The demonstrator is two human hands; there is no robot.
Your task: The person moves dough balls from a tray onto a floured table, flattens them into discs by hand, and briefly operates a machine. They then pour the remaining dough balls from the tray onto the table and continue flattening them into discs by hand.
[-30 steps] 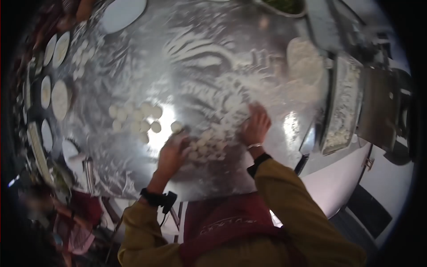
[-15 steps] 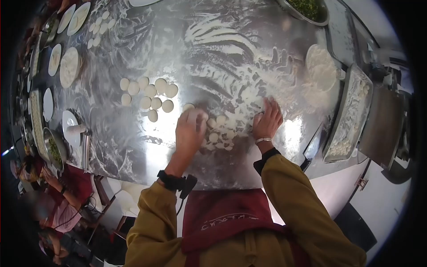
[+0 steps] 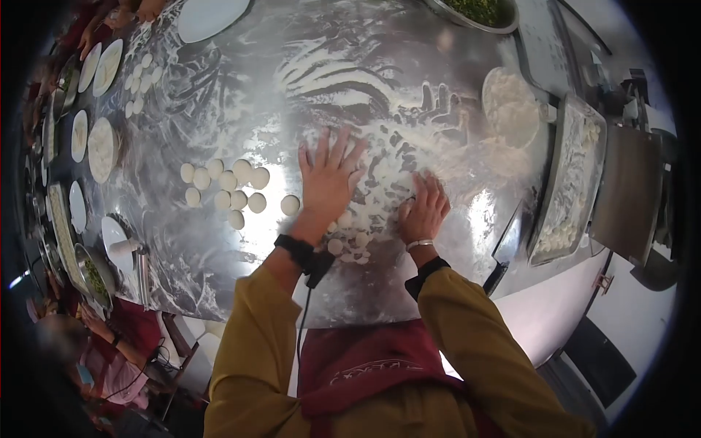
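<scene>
Over the desk [image 3: 380, 292], my feed shows the left hand [image 3: 326, 186] now uncurled, spread wide, gripping nothing, one dough disc [image 3: 290, 205] uncovered; the right hand [image 3: 425, 209] half-curls, contents unclear.

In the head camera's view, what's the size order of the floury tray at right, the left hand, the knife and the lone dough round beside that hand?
Largest to smallest, as they look:
1. Floury tray
2. Left hand
3. Knife
4. Lone dough round
</scene>
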